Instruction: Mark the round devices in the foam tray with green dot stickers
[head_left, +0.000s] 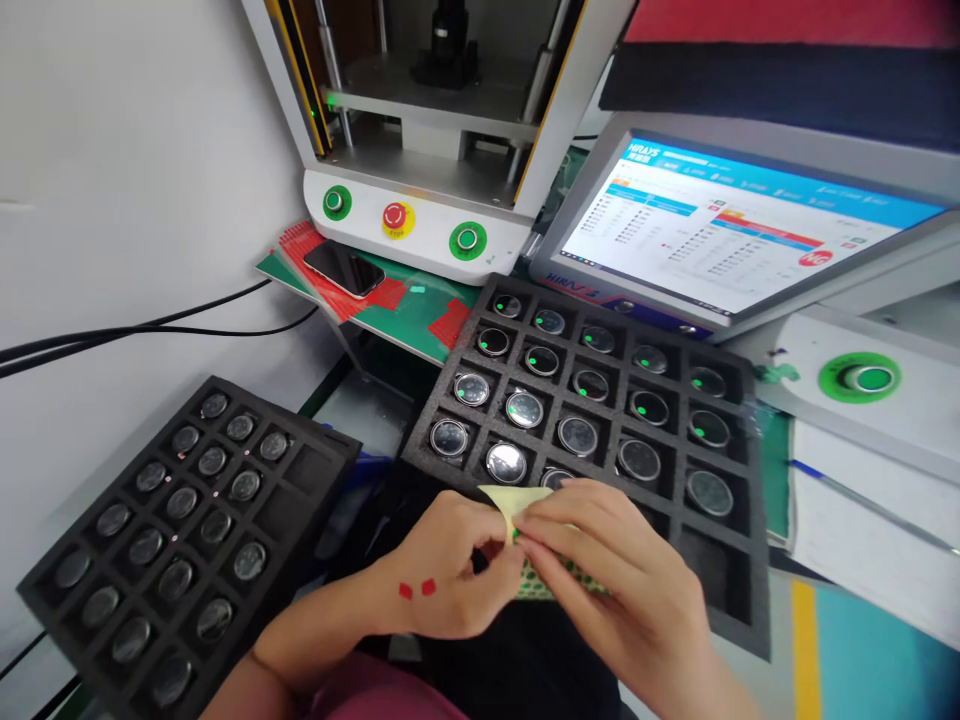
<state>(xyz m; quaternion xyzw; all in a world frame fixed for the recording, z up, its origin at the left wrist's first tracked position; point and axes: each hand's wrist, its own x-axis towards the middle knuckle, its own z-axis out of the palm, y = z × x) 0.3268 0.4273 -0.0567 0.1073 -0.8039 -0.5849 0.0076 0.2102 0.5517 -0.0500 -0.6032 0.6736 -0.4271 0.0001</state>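
Note:
A pale yellow sheet of green dot stickers point(534, 586) is held over the near edge of the large foam tray point(750, 545). My left hand point(457, 565), with two red marks on its back, is closed on the sheet's left side. My right hand point(630, 560) is closed too, its fingertips pinching the sheet near one green dot close to my left fingers. Round glass-faced watch-like discs point(577, 436) sit in the tray's pockets. Many in the far rows carry a small green dot; the near ones show none. My hands hide part of the tray's near rows.
A second foam tray point(161, 535) of round discs lies at left. Behind stand a press machine point(420, 225) with buttons, a phone point(345, 268) and a monitor point(739, 225). A blue pen point(870, 500) rests on white paper point(832, 560) at right. Black cables point(157, 328) run along the left.

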